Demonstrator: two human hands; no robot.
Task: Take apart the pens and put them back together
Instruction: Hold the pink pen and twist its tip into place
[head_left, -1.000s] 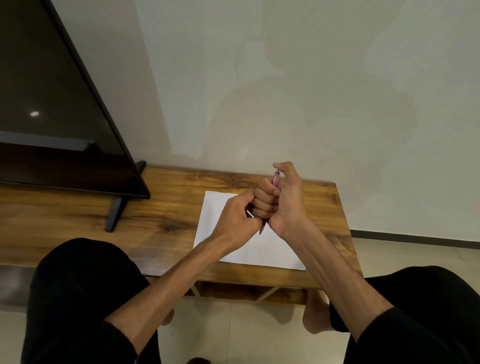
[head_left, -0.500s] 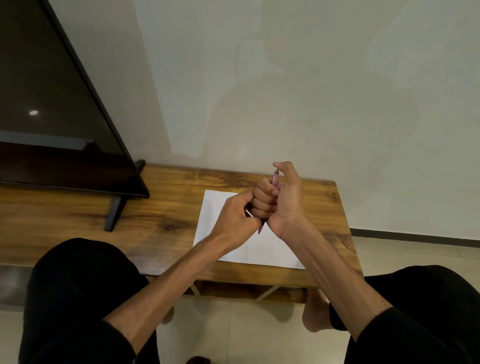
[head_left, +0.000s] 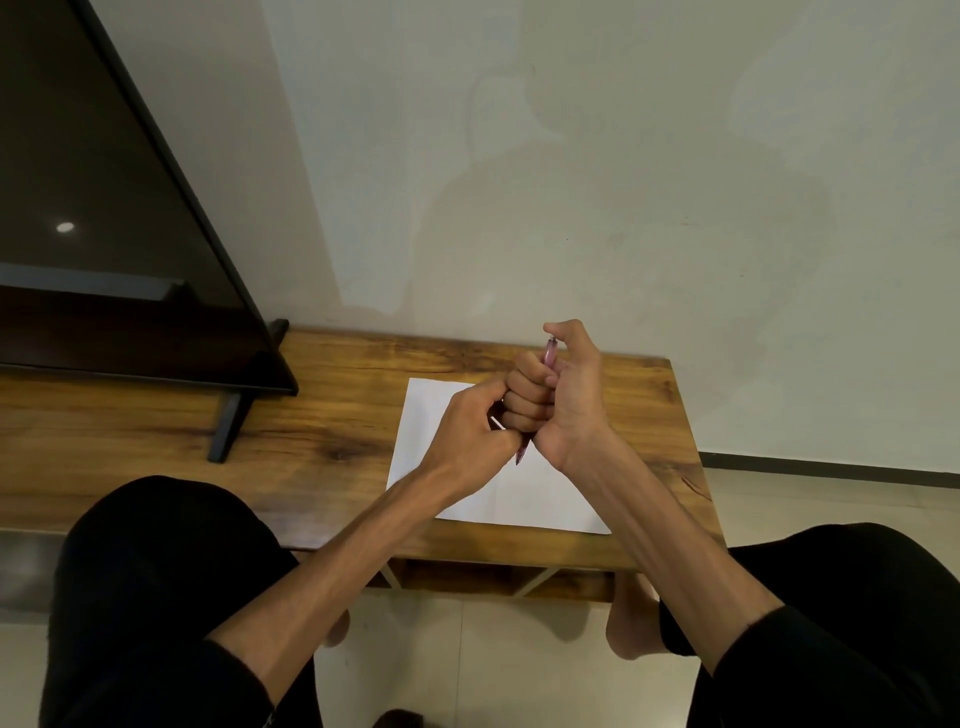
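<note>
A dark TV (head_left: 104, 208) stands on the left of a wooden bench (head_left: 322, 441) set against a pale wall (head_left: 623, 182) — tiled floor (head_left: 467, 665) below. Mid-bench lies a white sheet (head_left: 519, 499). Above it the left hand (head_left: 475, 441) pinches a thin pale part (head_left: 497, 423), too small to identify, touching the right hand (head_left: 558, 400) — fisted round an upright pink pen (head_left: 549, 356).

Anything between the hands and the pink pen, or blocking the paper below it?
Nothing visible. The right hand already grips the pink pen in its fist; the left hand pinches a thin white part beside it. The white paper beneath shows nothing lying on it.
</note>
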